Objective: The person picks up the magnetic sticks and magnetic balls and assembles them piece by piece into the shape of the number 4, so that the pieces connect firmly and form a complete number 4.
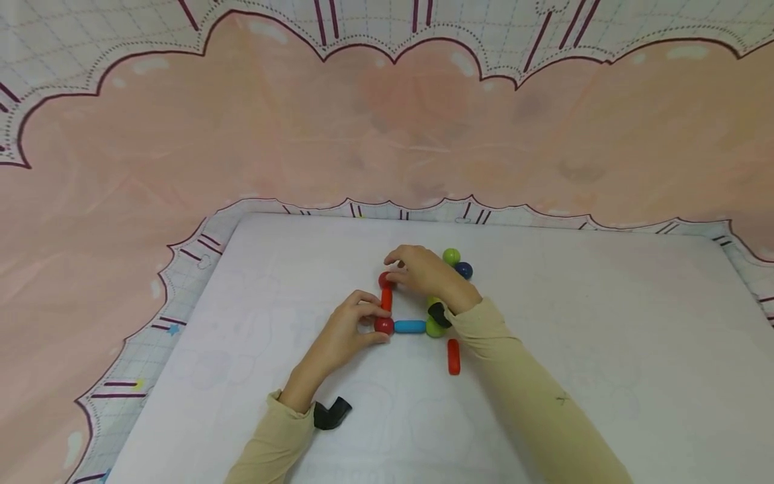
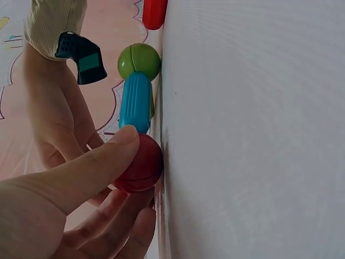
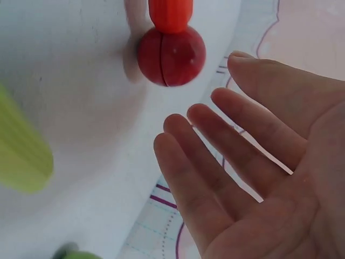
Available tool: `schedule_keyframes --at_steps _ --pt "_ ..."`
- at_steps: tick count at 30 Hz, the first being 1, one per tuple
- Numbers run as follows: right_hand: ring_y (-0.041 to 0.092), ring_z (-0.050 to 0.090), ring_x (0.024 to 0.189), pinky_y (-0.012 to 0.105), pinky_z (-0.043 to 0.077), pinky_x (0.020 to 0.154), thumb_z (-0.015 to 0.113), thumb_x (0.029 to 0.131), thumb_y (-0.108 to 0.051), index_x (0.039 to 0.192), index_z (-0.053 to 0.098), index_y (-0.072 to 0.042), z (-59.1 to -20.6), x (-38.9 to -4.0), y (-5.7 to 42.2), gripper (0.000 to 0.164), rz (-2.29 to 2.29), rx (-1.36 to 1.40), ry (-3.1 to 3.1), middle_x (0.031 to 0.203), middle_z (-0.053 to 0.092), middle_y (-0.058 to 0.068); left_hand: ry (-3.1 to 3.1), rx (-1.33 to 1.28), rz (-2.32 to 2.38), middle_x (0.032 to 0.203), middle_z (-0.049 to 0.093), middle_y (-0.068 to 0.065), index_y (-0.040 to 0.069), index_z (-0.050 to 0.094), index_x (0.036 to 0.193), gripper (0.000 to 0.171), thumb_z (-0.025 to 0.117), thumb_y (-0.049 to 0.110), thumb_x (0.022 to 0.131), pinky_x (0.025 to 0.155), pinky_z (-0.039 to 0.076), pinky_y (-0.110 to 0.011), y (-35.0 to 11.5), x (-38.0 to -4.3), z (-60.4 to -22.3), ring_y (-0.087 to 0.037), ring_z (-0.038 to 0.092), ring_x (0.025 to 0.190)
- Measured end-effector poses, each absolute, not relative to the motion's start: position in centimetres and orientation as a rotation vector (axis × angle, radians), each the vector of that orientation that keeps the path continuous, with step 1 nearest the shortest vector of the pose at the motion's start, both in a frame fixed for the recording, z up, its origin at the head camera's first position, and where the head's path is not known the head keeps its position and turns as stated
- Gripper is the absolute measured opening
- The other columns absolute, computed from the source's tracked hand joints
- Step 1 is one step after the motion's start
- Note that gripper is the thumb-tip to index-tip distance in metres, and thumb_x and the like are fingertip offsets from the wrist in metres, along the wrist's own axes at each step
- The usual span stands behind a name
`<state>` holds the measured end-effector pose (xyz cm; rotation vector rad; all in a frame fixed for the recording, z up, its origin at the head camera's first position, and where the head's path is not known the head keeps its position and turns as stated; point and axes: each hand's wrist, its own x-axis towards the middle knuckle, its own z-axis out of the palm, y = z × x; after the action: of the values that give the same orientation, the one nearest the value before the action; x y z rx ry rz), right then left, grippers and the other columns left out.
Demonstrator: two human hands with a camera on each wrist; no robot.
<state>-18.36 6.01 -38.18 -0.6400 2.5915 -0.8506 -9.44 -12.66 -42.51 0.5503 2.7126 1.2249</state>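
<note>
My left hand (image 1: 347, 329) pinches a red ball (image 2: 141, 167) between thumb and fingers at the near left corner of a linked ball-and-rod shape. From that ball a red rod (image 1: 386, 302) runs away from me to a second red ball (image 3: 175, 56), and a blue rod (image 1: 410, 327) runs right to a green ball (image 1: 435, 328). A yellow-green rod (image 3: 21, 148) extends from the green side, partly hidden by my right wrist. My right hand (image 1: 426, 272) hovers close to the far red ball; the right wrist view shows its fingers extended and a gap to the ball.
A loose red rod (image 1: 453, 357) lies right of the shape, near my right forearm. Beyond the right wrist sit a light green ball (image 1: 451, 256) and a dark blue ball (image 1: 463, 270). The white tabletop (image 1: 605, 349) meets a patterned cloth (image 1: 387, 134) behind.
</note>
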Motion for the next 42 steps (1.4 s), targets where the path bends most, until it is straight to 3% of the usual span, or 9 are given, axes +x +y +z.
schedule_keyframes --at_steps 12,25,31,42 --pt "0.032 0.061 0.115 0.042 0.052 0.099 0.068 0.094 -0.014 0.126 0.065 -0.003 -36.9 -17.5 8.2 0.034 -0.833 -0.744 2.692 0.127 0.064 0.014 2.736 0.491 1.144 0.117 0.058 -0.005 0.009 0.076 0.108 0.035 0.086 0.010 0.075 0.098 0.051 -0.042 -12.7 -9.3 -41.9 -0.025 0.057 0.108" --pt "0.032 0.061 0.117 0.044 0.051 0.101 0.071 0.092 -0.014 0.123 0.067 -0.003 -36.0 -17.0 10.1 0.033 -0.800 -0.739 2.750 0.125 0.065 0.014 2.799 0.567 1.051 0.119 0.060 -0.003 0.011 0.073 0.113 0.040 0.087 0.012 0.075 0.101 0.050 -0.041 -12.6 -9.1 -40.8 -0.022 0.059 0.111" --pt "0.031 0.062 0.114 0.044 0.052 0.100 0.071 0.092 -0.014 0.122 0.067 -0.003 -36.2 -17.0 11.1 0.032 -0.783 -0.722 2.778 0.125 0.066 0.014 2.800 0.659 1.031 0.118 0.060 -0.002 0.010 0.072 0.116 0.043 0.087 0.015 0.076 0.097 0.053 -0.034 -11.6 -9.1 -39.8 -0.020 0.060 0.107" --pt "0.033 0.060 0.115 0.048 0.049 0.102 0.070 0.092 -0.010 0.119 0.067 0.001 -36.9 -16.6 13.2 0.029 -0.833 -0.752 2.812 0.122 0.066 0.015 2.748 0.731 1.022 0.115 0.062 -0.004 0.005 0.071 0.116 0.040 0.084 0.012 0.078 0.092 0.055 -0.036 -9.6 -8.9 -39.2 -0.024 0.062 0.102"
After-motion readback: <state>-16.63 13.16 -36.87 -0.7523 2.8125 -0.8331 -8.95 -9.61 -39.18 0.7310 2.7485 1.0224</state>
